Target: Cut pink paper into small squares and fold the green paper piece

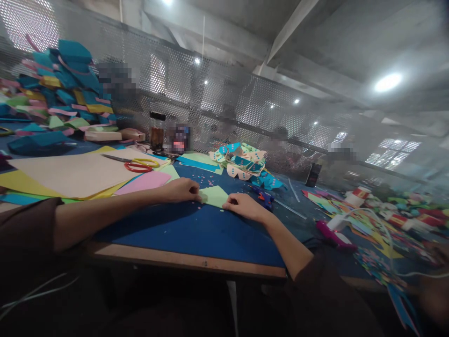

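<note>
Fingers of the person's left grip [183, 190] cover one end of a pale green paper [214, 195]; the right grip [244, 206] covers a bit of the other. The left sleeve [31, 234] is cut off by the left edge, the right sleeve [326, 290] by the bottom. Coloured specks [206, 180] on the blue worktop [196, 234] are too small to identify. Pixelation masks an upright object [180, 140] beside a lidded jar [156, 133], whose dark contents are unclear. Beyond the perforated screen [206, 98], shapes blur into grey. Heaped coloured pieces [416, 206] blur toward the right edge, which cuts them off.
</note>
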### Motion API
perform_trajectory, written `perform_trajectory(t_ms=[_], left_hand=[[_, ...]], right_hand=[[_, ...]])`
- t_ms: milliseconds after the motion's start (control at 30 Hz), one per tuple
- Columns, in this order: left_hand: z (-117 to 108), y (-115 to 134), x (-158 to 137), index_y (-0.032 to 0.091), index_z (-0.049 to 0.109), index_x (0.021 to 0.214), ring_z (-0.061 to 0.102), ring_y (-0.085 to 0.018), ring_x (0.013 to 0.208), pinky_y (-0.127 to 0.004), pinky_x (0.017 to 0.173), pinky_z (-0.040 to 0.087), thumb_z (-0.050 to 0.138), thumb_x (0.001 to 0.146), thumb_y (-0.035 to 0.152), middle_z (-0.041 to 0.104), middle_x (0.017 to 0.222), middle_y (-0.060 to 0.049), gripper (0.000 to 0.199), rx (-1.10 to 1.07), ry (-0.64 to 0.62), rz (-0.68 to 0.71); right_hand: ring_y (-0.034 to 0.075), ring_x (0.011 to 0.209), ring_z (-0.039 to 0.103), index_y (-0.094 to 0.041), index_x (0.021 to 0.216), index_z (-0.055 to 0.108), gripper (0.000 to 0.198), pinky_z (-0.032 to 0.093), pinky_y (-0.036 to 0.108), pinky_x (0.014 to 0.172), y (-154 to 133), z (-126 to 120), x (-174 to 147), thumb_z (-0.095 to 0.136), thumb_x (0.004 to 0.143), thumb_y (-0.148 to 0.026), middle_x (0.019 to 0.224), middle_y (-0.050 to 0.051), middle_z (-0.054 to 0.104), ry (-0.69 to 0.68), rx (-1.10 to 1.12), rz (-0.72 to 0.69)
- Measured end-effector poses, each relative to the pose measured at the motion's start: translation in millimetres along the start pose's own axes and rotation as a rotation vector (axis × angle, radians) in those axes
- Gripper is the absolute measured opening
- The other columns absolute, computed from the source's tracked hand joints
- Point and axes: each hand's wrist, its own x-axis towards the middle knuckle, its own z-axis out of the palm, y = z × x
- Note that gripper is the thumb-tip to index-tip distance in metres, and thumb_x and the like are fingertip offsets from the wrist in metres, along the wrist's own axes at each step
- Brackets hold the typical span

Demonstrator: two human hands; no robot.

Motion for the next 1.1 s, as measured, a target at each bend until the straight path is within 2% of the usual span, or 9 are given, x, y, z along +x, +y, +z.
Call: perform_trajectory(t_ms=[467,933,1100], left_hand=[[-16,-19,2,0.018,0.069,0.073,0.057,-0.018,0.066,-0.025,0.057,0.032,0.064,0.072,0.052,0.067,0.069,-0.002,0.035,-0.079,-0.155,-0.020],[-29,-33,5,0.017,0.068,0.066,0.054,-0.017,0.066,-0.025,0.060,0.032,0.068,0.065,0.051,0.063,0.063,0.000,0.034,-0.084,-0.202,-0.039],[-34,-33,5,0.017,0.063,0.058,0.049,-0.016,0.061,-0.025,0.058,0.030,0.070,0.063,0.050,0.056,0.056,0.001,0.034,-0.070,-0.209,-0.048]], right_hand=[[0.015,0.069,0.058,-0.017,0.078,0.068,0.026,0.039,0.024,0.061,9,-9,-1,0.066,0.081,-0.043,0.075,0.001,0.067,-0.089,0.082,-0.002],[0.016,0.070,0.058,-0.015,0.079,0.070,0.031,0.039,0.024,0.061,15,-17,-2,0.065,0.079,-0.046,0.075,0.001,0.067,-0.165,0.098,0.031],[0.016,0.070,0.058,-0.015,0.080,0.071,0.033,0.039,0.024,0.060,19,-19,-2,0.065,0.078,-0.048,0.076,0.002,0.068,-0.185,0.088,0.044]])
